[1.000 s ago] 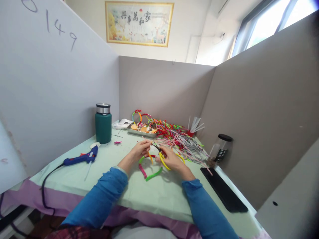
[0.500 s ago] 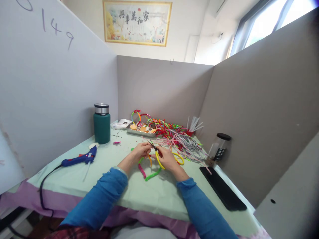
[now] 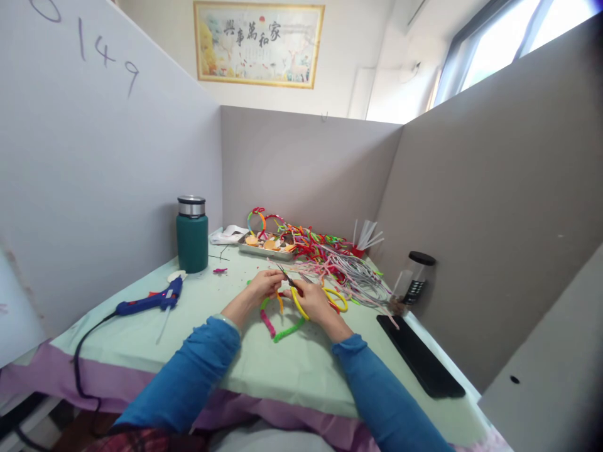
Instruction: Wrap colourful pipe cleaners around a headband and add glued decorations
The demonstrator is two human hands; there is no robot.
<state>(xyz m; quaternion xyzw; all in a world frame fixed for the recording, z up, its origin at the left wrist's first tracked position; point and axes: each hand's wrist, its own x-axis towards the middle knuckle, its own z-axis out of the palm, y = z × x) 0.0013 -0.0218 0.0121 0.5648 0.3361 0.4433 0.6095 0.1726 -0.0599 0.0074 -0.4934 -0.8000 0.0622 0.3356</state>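
Note:
Near the middle of the table, my right hand (image 3: 311, 300) is closed round a pair of scissors (image 3: 340, 301) with yellow handles. Their dark blades are spread and point away from me, close to the fingertips of my left hand (image 3: 264, 284). The left fingers are pinched together around an orange pipe cleaner (image 3: 281, 304), whose end hangs down below them. Under both hands is a hoop (image 3: 289, 331) wrapped in fuzzy green and pink. My hands hide its far side, and I cannot tell whether the orange piece is joined to it.
Left of me lie a blue glue gun (image 3: 149, 302) and a green bottle (image 3: 192, 235). Behind my hands are a metal tray (image 3: 268, 253) of scraps and a heap of pipe cleaners (image 3: 330, 254). A black phone-like slab (image 3: 419, 358) and clear jar (image 3: 414, 282) are at right.
The scissor blades have spread apart, and my right hand has shifted slightly left. My left hand stays nearly still, with the orange pipe cleaner hanging a little differently.

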